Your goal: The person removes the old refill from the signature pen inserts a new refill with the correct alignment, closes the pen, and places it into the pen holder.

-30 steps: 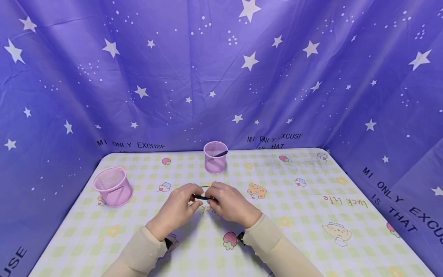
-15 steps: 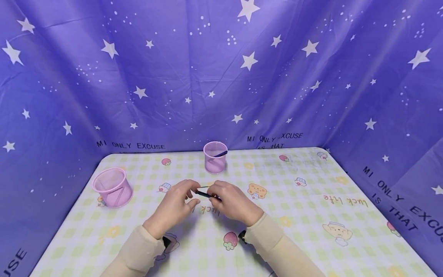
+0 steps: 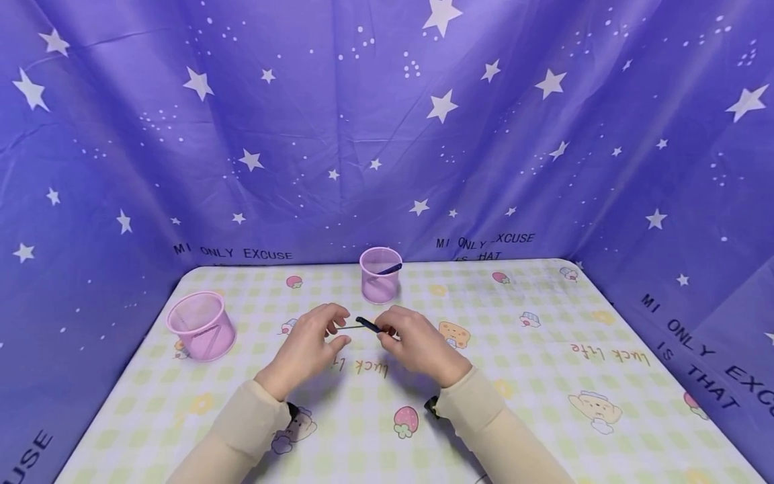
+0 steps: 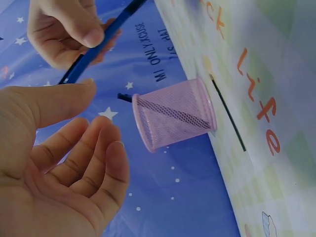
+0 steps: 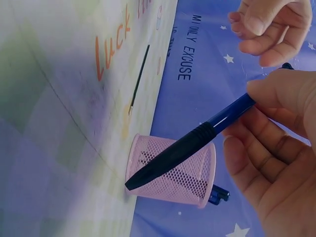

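Observation:
A blue ballpoint pen with a dark grip [image 3: 368, 325] is pinched between thumb and fingers of my right hand [image 3: 417, 343]. In the right wrist view the pen [image 5: 195, 142] slants across, its dark tapered end pointing away from the palm. My left hand [image 3: 308, 346] is close by on the left, fingers loosely bent and nothing between them; the left wrist view shows its bare palm [image 4: 64, 192]. Behind the hands a thin dark pen refill [image 5: 141, 74] with a gold-coloured tip lies on the tablecloth.
Beyond the hands stands a pink mesh pen holder [image 3: 377, 290] with a blue pen leaning inside. A second pink mesh holder [image 3: 208, 339] is at the left. A checked cloth [image 3: 532, 356] covers the table; a purple starry curtain [image 3: 338, 121] hangs around it.
My left hand has come away from the pen, which both hands were at a second ago. The pen's far end has risen in my right hand and now shows free between the hands.

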A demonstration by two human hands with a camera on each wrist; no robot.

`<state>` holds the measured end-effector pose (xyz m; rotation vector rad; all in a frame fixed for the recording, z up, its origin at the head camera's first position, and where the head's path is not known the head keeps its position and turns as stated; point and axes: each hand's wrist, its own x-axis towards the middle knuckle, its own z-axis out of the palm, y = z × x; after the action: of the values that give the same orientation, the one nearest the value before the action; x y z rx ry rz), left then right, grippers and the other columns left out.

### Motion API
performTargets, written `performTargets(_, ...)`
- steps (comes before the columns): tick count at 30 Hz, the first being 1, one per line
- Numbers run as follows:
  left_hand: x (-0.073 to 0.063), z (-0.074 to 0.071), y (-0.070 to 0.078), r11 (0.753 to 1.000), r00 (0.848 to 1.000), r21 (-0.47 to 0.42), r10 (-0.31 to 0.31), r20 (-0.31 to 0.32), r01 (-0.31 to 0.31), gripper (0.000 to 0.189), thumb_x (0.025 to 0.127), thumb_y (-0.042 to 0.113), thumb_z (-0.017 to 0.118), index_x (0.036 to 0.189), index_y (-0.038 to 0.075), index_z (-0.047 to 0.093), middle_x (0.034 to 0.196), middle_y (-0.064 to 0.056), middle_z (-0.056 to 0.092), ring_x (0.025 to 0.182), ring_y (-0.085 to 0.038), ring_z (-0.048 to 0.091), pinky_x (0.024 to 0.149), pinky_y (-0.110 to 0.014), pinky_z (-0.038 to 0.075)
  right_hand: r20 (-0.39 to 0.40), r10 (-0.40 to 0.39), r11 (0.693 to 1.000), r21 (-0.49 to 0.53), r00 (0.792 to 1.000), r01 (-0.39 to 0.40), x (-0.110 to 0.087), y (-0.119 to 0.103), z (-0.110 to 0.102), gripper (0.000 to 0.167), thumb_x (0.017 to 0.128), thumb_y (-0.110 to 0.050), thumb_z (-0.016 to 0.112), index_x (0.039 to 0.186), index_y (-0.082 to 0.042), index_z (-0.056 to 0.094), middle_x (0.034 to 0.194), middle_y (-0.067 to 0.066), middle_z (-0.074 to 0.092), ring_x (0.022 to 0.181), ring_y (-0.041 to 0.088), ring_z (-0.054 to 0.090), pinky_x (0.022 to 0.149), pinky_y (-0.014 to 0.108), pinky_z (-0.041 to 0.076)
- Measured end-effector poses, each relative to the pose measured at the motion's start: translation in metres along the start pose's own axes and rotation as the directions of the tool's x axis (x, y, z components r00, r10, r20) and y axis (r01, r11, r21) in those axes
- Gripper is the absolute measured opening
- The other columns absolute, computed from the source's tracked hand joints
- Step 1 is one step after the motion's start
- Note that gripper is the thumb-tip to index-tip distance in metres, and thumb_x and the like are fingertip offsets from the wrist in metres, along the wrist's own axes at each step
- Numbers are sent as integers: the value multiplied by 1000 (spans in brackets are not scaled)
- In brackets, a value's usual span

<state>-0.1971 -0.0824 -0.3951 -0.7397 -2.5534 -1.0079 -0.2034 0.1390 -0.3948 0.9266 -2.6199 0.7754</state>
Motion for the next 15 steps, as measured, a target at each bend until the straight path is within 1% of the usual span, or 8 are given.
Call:
performTargets(3,4,1,-2,1000,1000,-2,-11,14,11,36,77,7,78,109,10,63,92,-1,63,79,-16,60,70,-32,48,-19,-13,1000,9,1000,14,0,3,-3,10,86,-6,65,93,-12,68,85,-8,59,77,6,56,71,25,49)
performTargets(7,9,3,-4,1000,999,-9,-27,17,27,34,78,7,77,109,11,63,93,-1,63,81,-18,60,71,-33,48,-44,-35,999,19,998,36,1,4,-6,11,85,-5,66,92,-13,67,85,-7,60,76,6,57,70,24,50)
performTargets(15,22,11,-9,998,997,-7,-67,35,67,34,79,10,77,110,8,62,98,-3,63,83,-17,60,72,-34,48,-76,-54,998,23,996,56,0,8,-13,10,85,-4,66,90,-13,65,85,-6,60,76,9,57,68,25,49)
